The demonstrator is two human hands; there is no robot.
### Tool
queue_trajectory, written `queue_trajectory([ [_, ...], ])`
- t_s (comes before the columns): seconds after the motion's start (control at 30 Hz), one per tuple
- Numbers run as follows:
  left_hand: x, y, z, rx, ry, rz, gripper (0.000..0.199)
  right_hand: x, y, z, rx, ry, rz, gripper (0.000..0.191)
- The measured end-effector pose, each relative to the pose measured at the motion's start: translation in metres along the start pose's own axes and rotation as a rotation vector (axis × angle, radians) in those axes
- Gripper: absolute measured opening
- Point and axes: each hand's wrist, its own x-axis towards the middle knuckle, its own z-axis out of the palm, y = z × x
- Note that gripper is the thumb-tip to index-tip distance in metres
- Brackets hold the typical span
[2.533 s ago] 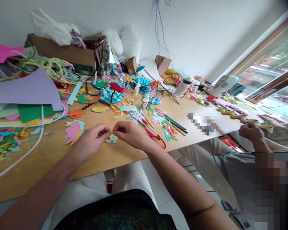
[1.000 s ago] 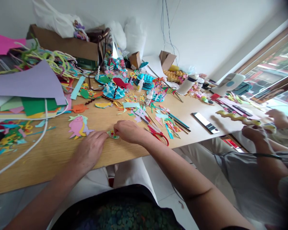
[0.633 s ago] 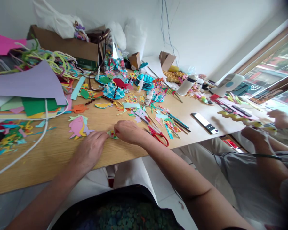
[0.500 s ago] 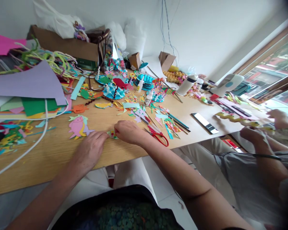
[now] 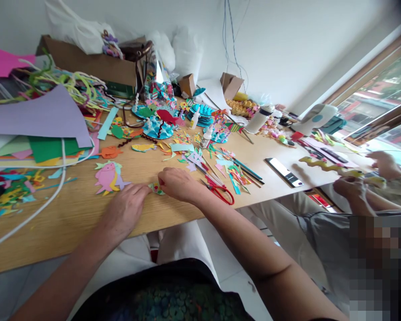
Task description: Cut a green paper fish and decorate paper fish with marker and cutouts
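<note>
A small green paper piece with coloured dots [image 5: 157, 188] lies on the wooden table between my hands. My left hand [image 5: 130, 207] rests on the table with its fingers together, their tips on the left end of the piece. Curled fingers of my right hand [image 5: 175, 183] press on its right end. Just left of my left hand lies a pink paper fish [image 5: 107, 177] with yellow, green and purple parts. Red-handled scissors [image 5: 222, 194] lie right of my right hand, by paper scraps [image 5: 239, 174].
Glue bottles [image 5: 206, 137], blue paper discs [image 5: 200, 115] and a yellow paper fish [image 5: 143, 146] stand or lie farther back. A white cable [image 5: 64, 165] crosses the left side. At the right, another person's hands [image 5: 350, 187] hold a yellow wavy strip [image 5: 334, 167].
The other person's hands at the right have shifted slightly. My own hands and the dotted piece show no visible movement.
</note>
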Motion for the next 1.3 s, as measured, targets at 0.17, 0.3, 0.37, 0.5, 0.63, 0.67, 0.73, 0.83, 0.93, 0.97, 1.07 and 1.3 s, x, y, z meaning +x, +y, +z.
queue_trajectory([
  [0.17, -0.001, -0.001, 0.0, -0.005, -0.017, -0.024, 0.036, -0.004, 0.002, -0.006, 0.039, 0.005, -0.001, 0.029],
  [0.3, 0.0, 0.0, 0.0, -0.02, -0.02, -0.023, 0.036, -0.005, 0.002, -0.006, 0.081, 0.028, 0.004, 0.03],
  [0.37, 0.0, 0.0, -0.001, -0.029, -0.019, -0.029, 0.036, -0.003, 0.001, -0.004, 0.089, 0.009, -0.009, 0.029],
  [0.5, 0.0, 0.0, -0.002, -0.021, -0.02, -0.025, 0.035, 0.001, 0.0, -0.002, 0.072, -0.06, -0.003, 0.029],
  [0.63, 0.001, 0.001, -0.003, -0.012, -0.029, -0.025, 0.037, 0.0, 0.002, -0.006, 0.115, -0.022, -0.012, 0.029],
  [0.67, 0.001, 0.001, -0.003, -0.013, -0.03, -0.029, 0.037, 0.0, 0.003, -0.007, 0.126, 0.0, -0.014, 0.029],
  [0.73, 0.001, 0.001, -0.003, -0.011, -0.033, -0.035, 0.037, 0.0, 0.004, -0.008, 0.134, 0.026, -0.018, 0.03],
  [0.83, 0.001, 0.001, -0.002, -0.014, -0.03, -0.027, 0.038, 0.003, 0.003, -0.007, 0.119, -0.032, -0.016, 0.03],
  [0.93, 0.001, 0.0, -0.002, -0.03, -0.026, -0.026, 0.038, 0.004, 0.002, -0.006, 0.096, -0.094, 0.0, 0.03],
  [0.97, 0.001, 0.0, -0.002, -0.035, -0.027, -0.029, 0.038, 0.005, 0.002, -0.006, 0.095, -0.09, 0.002, 0.03],
  [1.07, 0.001, 0.0, -0.002, -0.034, -0.025, -0.029, 0.039, 0.004, 0.003, -0.008, 0.114, -0.037, -0.011, 0.031],
  [1.3, 0.0, 0.0, -0.002, -0.031, -0.005, -0.003, 0.037, 0.005, 0.002, -0.01, 0.1, -0.079, 0.004, 0.032],
])
